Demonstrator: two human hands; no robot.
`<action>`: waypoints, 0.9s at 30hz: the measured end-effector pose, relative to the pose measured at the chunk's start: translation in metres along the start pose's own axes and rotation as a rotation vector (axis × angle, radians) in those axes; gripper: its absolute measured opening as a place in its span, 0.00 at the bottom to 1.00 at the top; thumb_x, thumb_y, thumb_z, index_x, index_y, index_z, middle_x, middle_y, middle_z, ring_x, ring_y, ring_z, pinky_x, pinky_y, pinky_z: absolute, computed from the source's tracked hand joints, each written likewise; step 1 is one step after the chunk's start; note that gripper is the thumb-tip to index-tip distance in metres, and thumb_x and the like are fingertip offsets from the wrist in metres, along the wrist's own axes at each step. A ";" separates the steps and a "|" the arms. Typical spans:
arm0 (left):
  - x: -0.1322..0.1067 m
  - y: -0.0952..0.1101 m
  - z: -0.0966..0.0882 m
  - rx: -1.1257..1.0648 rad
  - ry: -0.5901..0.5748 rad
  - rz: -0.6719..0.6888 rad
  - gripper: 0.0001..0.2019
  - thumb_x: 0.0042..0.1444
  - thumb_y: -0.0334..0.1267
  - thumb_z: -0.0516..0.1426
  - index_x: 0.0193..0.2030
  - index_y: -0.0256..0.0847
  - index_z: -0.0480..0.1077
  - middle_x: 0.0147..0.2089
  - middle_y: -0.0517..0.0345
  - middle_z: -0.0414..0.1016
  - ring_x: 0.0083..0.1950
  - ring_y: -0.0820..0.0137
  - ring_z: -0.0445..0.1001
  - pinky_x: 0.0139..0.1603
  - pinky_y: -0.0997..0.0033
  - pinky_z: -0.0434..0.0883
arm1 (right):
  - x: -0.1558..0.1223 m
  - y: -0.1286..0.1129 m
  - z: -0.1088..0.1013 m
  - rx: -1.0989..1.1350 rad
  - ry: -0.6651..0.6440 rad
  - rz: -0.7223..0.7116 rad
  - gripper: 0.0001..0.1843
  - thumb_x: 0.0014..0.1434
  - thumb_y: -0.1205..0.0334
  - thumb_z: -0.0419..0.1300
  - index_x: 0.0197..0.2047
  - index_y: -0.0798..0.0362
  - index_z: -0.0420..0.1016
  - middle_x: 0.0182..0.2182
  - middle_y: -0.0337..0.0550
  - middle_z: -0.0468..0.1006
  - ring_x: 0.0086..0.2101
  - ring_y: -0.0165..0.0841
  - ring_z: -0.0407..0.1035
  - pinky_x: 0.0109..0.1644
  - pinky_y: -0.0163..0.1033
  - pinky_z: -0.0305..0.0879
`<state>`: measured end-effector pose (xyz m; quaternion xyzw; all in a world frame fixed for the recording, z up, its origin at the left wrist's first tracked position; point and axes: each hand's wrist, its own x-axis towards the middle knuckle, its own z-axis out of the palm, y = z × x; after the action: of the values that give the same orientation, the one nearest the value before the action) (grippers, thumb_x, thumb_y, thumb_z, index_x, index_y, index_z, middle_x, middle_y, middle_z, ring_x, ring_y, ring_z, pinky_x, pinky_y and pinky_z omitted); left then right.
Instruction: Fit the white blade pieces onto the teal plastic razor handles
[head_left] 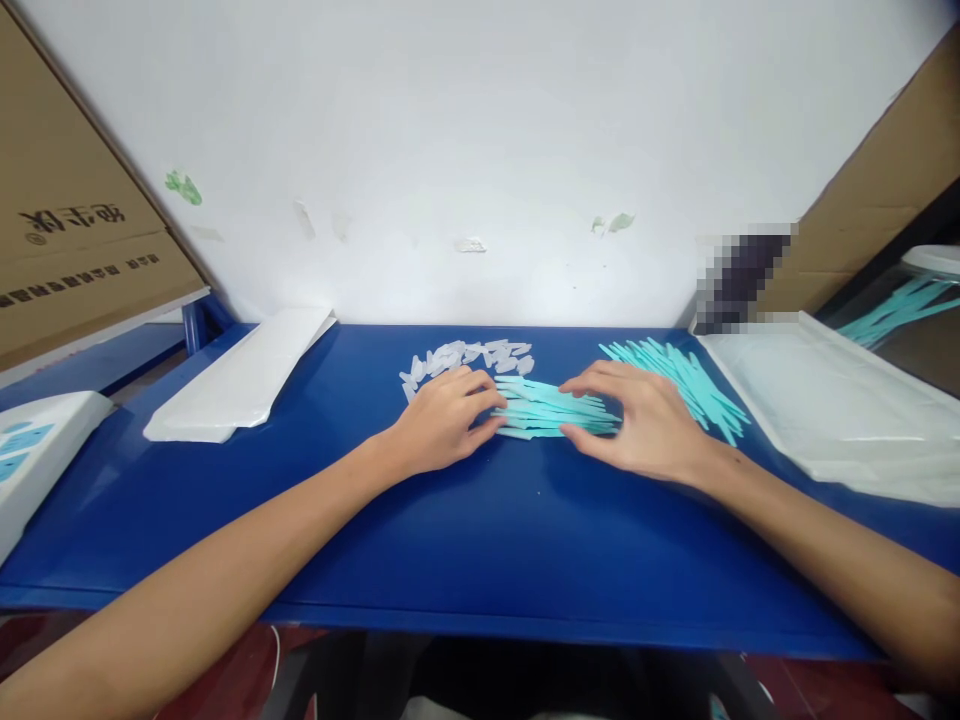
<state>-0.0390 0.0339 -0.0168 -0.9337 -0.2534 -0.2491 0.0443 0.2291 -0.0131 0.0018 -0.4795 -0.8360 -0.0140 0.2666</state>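
A loose bundle of thin turquoise sticks (536, 405) lies crosswise on the blue table, between my two hands. My left hand (450, 420) curls around the bundle's left end, fingertips and thumb against the sticks. At the right end, the thumb and fingers of my right hand (637, 415) bracket the same bundle, and its stick ends reach in toward the palm. Just behind my left hand sits a pile of small whitish translucent pieces (454, 357), partly hidden by that hand. A second heap of turquoise sticks (690, 385) fans out behind my right hand.
White flat packaging (240, 375) lies at the left rear, and a white plastic bag (840, 400) at the right. A white box (49, 460) with blue print stands far left. Cardboard (82, 200) flanks the table (465, 560); a container with turquoise sticks (915, 300) is far right.
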 end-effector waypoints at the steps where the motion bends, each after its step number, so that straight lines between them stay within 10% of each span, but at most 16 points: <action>1: -0.001 -0.001 0.000 -0.010 -0.015 -0.010 0.12 0.67 0.42 0.54 0.49 0.39 0.74 0.47 0.50 0.76 0.46 0.63 0.73 0.46 0.64 0.71 | 0.000 0.000 -0.002 -0.004 -0.035 0.017 0.20 0.60 0.49 0.59 0.49 0.51 0.78 0.45 0.50 0.80 0.43 0.43 0.74 0.45 0.46 0.68; 9: 0.001 -0.031 -0.018 0.214 -0.004 -0.242 0.21 0.70 0.46 0.45 0.58 0.38 0.71 0.53 0.44 0.74 0.51 0.56 0.71 0.52 0.55 0.69 | 0.021 0.005 -0.009 -0.006 -0.520 0.073 0.51 0.52 0.38 0.62 0.72 0.52 0.53 0.59 0.57 0.65 0.55 0.52 0.66 0.53 0.52 0.69; 19: -0.074 -0.157 -0.088 0.439 -0.167 -1.280 0.47 0.53 0.70 0.51 0.72 0.41 0.56 0.74 0.30 0.48 0.73 0.25 0.38 0.62 0.25 0.49 | 0.073 -0.013 -0.005 -0.196 -0.843 -0.019 0.17 0.50 0.53 0.63 0.40 0.54 0.73 0.38 0.48 0.74 0.30 0.37 0.71 0.27 0.40 0.65; 23: -0.090 -0.174 -0.087 0.361 -0.233 -1.431 0.53 0.46 0.71 0.55 0.73 0.41 0.52 0.73 0.25 0.47 0.69 0.23 0.50 0.58 0.25 0.53 | 0.056 -0.029 -0.001 -0.315 -0.787 -0.127 0.20 0.56 0.59 0.59 0.51 0.57 0.74 0.45 0.57 0.77 0.43 0.48 0.75 0.39 0.46 0.71; 27: -0.111 -0.198 -0.082 0.363 -0.084 -1.334 0.56 0.38 0.77 0.55 0.66 0.34 0.64 0.62 0.30 0.67 0.65 0.27 0.57 0.54 0.29 0.56 | 0.041 -0.027 0.004 -0.350 -0.727 -0.212 0.22 0.61 0.62 0.55 0.58 0.58 0.71 0.52 0.61 0.74 0.52 0.53 0.71 0.51 0.56 0.69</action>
<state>-0.2566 0.1383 -0.0082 -0.5651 -0.8125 -0.1407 0.0274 0.1892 0.0055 0.0235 -0.4027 -0.9054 -0.0131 -0.1343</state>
